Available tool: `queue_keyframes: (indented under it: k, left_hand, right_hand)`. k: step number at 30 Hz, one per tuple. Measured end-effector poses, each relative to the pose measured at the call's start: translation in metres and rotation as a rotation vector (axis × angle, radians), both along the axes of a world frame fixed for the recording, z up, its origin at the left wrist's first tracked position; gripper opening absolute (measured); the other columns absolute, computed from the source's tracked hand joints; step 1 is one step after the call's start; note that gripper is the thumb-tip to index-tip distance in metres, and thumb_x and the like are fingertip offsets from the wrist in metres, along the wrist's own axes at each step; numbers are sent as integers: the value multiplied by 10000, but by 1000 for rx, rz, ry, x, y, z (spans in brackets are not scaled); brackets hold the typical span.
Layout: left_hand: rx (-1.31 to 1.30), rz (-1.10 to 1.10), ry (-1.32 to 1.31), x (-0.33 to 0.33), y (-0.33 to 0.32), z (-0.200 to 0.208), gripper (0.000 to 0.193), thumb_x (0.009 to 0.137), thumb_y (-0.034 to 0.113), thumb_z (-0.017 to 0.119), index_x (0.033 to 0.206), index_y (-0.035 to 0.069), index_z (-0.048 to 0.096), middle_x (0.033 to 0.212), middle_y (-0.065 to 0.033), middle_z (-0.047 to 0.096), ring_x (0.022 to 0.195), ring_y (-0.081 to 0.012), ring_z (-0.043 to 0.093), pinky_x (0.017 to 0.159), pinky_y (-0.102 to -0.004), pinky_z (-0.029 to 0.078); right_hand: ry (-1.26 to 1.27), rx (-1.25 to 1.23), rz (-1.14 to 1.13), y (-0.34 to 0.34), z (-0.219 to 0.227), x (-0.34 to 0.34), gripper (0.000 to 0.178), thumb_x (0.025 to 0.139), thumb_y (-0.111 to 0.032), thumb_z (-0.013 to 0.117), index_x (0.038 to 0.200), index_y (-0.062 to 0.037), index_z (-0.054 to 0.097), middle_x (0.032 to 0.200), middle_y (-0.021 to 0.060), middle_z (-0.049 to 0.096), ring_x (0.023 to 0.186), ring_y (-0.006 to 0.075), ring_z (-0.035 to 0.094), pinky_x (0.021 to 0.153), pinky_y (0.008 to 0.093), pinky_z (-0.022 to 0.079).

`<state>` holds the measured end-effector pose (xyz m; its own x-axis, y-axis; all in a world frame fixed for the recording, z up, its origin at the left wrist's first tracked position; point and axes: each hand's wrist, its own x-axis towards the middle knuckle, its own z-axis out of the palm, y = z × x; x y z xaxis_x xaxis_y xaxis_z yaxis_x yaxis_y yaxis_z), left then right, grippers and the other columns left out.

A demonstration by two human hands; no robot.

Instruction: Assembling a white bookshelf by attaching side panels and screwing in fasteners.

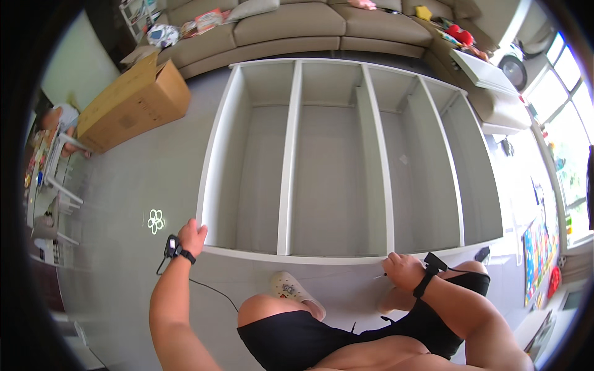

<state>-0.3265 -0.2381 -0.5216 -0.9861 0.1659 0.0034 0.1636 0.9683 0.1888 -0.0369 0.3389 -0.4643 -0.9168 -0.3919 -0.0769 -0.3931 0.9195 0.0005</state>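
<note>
A white shelf unit (pixel 385 154) with several upright dividers lies on its back on the floor in front of me, its compartments facing up. At its near left corner is my left hand (pixel 193 238), fingers curled and closed against the frame. My right hand (pixel 403 271) is closed in a fist at the near edge, close to the end of a divider. A small thin rod-like piece (pixel 380 276) pokes out of the right fist; its kind is too small to tell. Straps with small black devices sit on both my wrists.
A large cardboard box (pixel 136 105) stands at the far left. A brown sofa (pixel 288 28) runs along the back, with a white panel (pixel 484 71) on its right part. My foot in a light clog (pixel 291 289) is just below the unit. At the left edge a person sits by a table.
</note>
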Motion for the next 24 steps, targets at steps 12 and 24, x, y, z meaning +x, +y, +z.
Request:
queue_keyframes:
  k: [12, 24]
  left_hand:
    - [53, 40, 81, 20, 10, -18, 347, 901, 332, 636, 900, -7, 563, 819, -262, 660, 796, -472, 639, 669, -560, 491]
    - [-26, 46, -123, 16, 5, 3, 407, 932, 393, 603, 948, -14, 577, 843, -247, 681, 811, -446, 658, 707, -538, 505]
  right_hand:
    - [-15, 243, -85, 30, 2, 4, 131, 804, -195, 642, 855, -81, 601, 816, 58, 584, 686, 224, 678, 562, 348, 557]
    - [18, 125, -138, 45, -15, 9, 48, 796, -102, 625, 812, -85, 583, 810, 81, 587, 698, 252, 659, 634, 363, 559]
